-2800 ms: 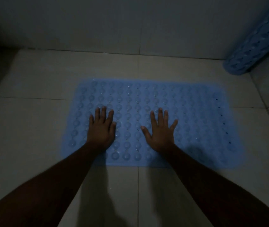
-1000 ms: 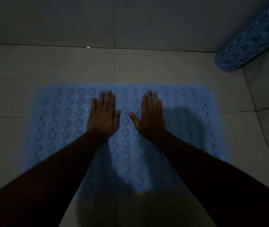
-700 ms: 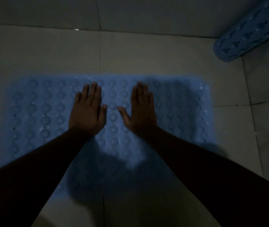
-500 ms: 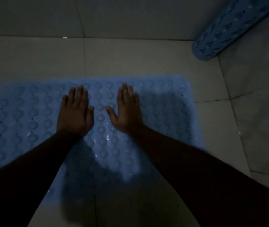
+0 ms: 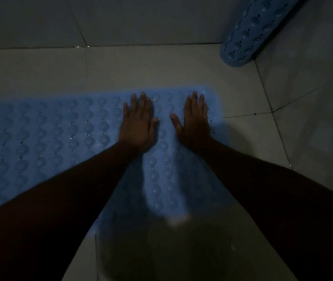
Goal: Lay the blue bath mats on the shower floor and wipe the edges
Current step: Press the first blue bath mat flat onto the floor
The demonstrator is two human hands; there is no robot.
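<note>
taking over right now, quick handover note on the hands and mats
Left hand: open, flat on the flat blue bath mat near its right end.
Right hand: open, flat on the same mat, by its right edge.
Done: one mat lies spread on the tiled floor.
Left: the rolled blue bath mat leans in the far right corner, not yet laid; edges to wipe; no cloth in view.

The floor (image 5: 161, 67) is big pale tiles with thin grout lines, pretty dim in here. A bumpy flat blue mat (image 5: 50, 138) lies on it from the left edge to just right of centre. A rolled-up blue mat (image 5: 248, 31) has its end on the tiles in the upper right, apart from the first one.
</note>
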